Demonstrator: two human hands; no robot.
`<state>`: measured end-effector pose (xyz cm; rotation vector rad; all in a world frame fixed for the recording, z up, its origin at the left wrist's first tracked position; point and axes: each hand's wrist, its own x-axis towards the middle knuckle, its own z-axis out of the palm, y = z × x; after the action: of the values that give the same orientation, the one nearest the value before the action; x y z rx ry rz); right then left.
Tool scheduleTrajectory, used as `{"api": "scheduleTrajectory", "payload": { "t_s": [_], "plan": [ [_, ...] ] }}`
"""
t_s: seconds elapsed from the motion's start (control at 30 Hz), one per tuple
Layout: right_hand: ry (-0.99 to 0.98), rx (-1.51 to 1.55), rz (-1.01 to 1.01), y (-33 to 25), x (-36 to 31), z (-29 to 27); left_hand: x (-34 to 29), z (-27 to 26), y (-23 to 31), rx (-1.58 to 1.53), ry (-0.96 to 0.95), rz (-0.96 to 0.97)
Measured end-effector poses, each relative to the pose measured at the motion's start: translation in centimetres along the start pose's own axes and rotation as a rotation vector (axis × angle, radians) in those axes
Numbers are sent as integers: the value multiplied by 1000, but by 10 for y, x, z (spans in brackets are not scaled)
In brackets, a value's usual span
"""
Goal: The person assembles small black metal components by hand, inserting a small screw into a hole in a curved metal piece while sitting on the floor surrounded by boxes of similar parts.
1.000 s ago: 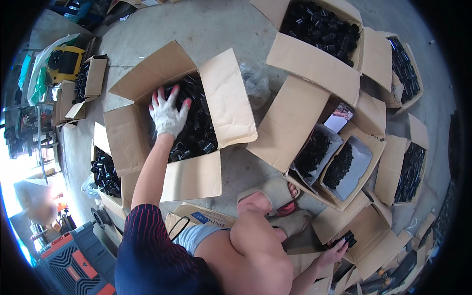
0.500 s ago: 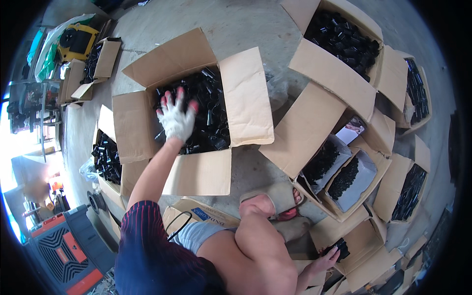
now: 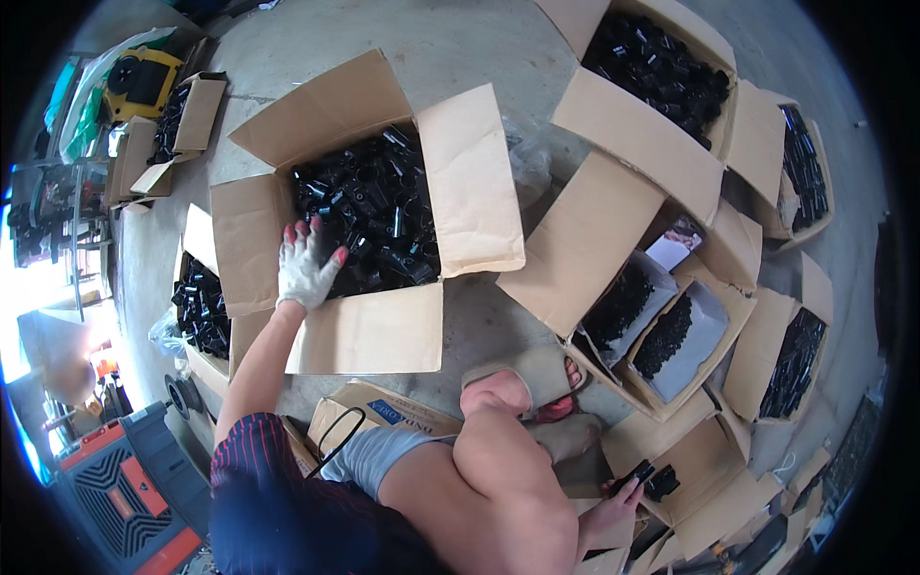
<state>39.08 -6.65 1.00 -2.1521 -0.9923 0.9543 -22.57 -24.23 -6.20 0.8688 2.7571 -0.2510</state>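
My left hand (image 3: pixel 308 270), in a white glove with red fingertips, is at the near left corner of an open cardboard box (image 3: pixel 247 240). Its fingers are spread and hold nothing. Shiny black plastic parts (image 3: pixel 369 206) fill that box. At the lower right, my bare right hand (image 3: pixel 623 505) is closed on a small black plastic part (image 3: pixel 640 472) at the edge of a smaller open carton (image 3: pixel 714 489). Another black piece (image 3: pixel 662 484) lies inside this carton, just beyond my fingers. The exact kind of these parts is too small to tell.
Two grey-lined trays of tiny black pieces (image 3: pixel 663 342) sit in a box on the right. More open boxes of black parts (image 3: pixel 656 72) stand at the far right, and one (image 3: pixel 203 307) at the left. A grey and red toolbox (image 3: pixel 125 489) is at the lower left.
My left hand has moved from above the black parts toward the box's near left corner. A black part now shows clearly in my right hand, apart from the piece in the carton.
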Motion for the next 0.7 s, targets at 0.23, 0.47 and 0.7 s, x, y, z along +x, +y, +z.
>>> {"api": "scheduleTrajectory", "payload": {
  "t_s": [0.23, 0.47, 0.7],
  "plan": [
    [-177, 61, -30, -22, -24, 55, -3, 7, -45, -130, 234, 102],
    [-632, 19, -253, -84, -17, 101, -36, -104, 163, -777, 321, 341],
    [-1087, -67, -326, -141, -9, 125, -83, -144, 306, -567, -651, 1174]
  ]
}}
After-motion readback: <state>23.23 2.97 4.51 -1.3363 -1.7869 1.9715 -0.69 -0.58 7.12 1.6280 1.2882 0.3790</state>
